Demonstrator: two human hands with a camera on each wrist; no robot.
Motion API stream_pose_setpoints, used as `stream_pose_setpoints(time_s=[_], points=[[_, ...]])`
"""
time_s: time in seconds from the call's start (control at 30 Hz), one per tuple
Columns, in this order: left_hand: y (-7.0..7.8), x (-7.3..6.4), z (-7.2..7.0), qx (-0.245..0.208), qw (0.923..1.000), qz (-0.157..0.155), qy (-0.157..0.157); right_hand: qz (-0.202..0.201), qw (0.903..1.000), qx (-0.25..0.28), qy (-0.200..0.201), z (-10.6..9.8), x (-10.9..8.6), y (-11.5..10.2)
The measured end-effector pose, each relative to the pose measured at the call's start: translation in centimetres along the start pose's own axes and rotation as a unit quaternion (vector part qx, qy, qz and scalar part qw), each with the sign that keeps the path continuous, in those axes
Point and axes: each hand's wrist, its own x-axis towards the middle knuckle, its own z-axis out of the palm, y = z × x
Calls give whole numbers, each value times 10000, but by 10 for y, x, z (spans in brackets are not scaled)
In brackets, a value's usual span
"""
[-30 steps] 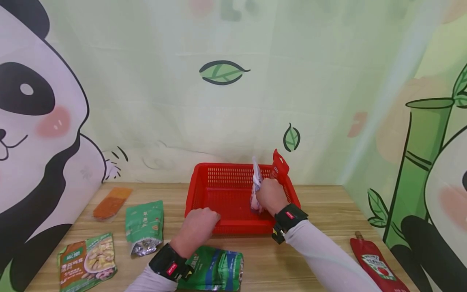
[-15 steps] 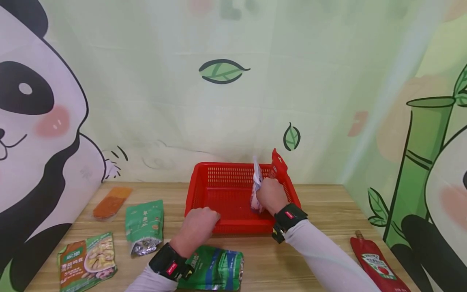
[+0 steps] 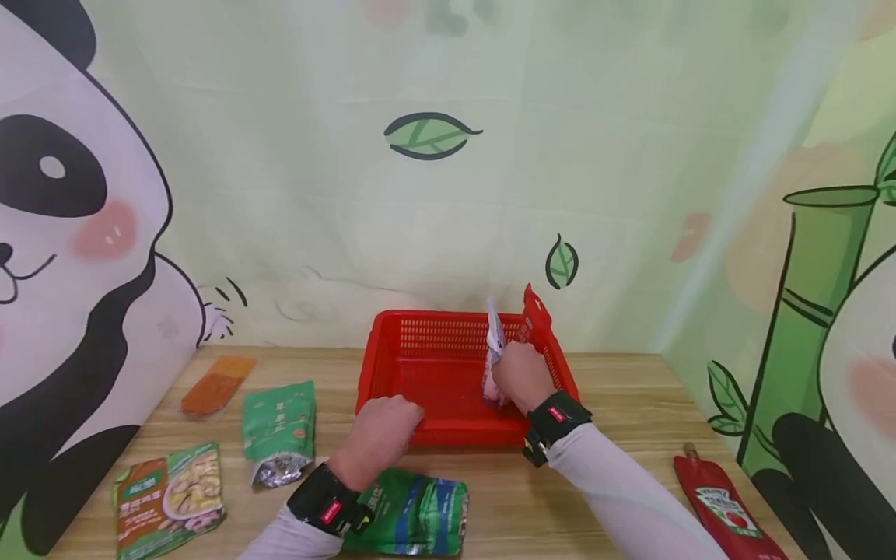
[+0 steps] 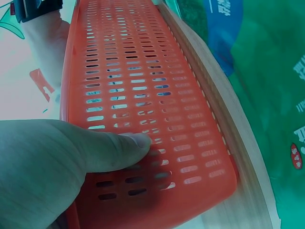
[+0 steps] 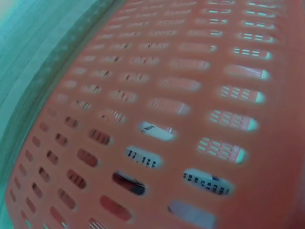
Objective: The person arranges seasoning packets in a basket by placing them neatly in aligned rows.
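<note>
My left hand [image 3: 387,437] grips the front left rim of a red plastic basket [image 3: 458,437]. In the left wrist view its thumb [image 4: 112,149] lies along the slotted outer wall, with the fingers hidden behind the rim. Inside the basket's right part, my right hand [image 3: 521,376] holds a white and pink packet [image 3: 492,373] upright; its fingertips are hidden. Just right of that hand a red pouch with a hang hole [image 3: 535,317] stands against the basket's right end. Only the slotted basket wall [image 5: 128,114] fills the right wrist view, with printed packaging showing through.
A green pouch with blue stripes [image 3: 420,517] lies in front of the basket. To the left are a green pouch [image 3: 280,424], an orange packet [image 3: 217,386] and a brown and green food packet [image 3: 168,498]. A red ketchup pouch [image 3: 724,505] lies far right.
</note>
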Motion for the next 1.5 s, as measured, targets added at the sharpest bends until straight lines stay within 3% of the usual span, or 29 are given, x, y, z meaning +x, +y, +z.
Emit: stream_pose_setpoints(time_s=[0.23, 0.5, 0.7, 0.87, 1.0, 1.33, 1.5], points=[[-2, -1, -1, 11, 10000, -32, 36, -352, 9989, -242, 168, -3, -7, 6], [-1, -1, -2, -24, 10000, -13, -61, -411, 9952, -800, 383, -15, -30, 20], [2, -1, 0, -64, 10000, 25, -35, -1019, 9928, -579, 259, -19, -43, 44], [3, -1, -2, 48, 9999, -84, -36, -1872, 9797, -615, -382, -21, -50, 60], [3, -2, -4, 99, 9999, -91, -86, -2147, 9709, -840, -642, -19, -54, 69], [5, -2, -3, 171, 9998, -82, -91, -2502, 9619, -984, -494, -17, -56, 81], [5, -3, -3, 262, 9995, -138, -82, -2678, 9566, -1132, -202, -11, -54, 84]])
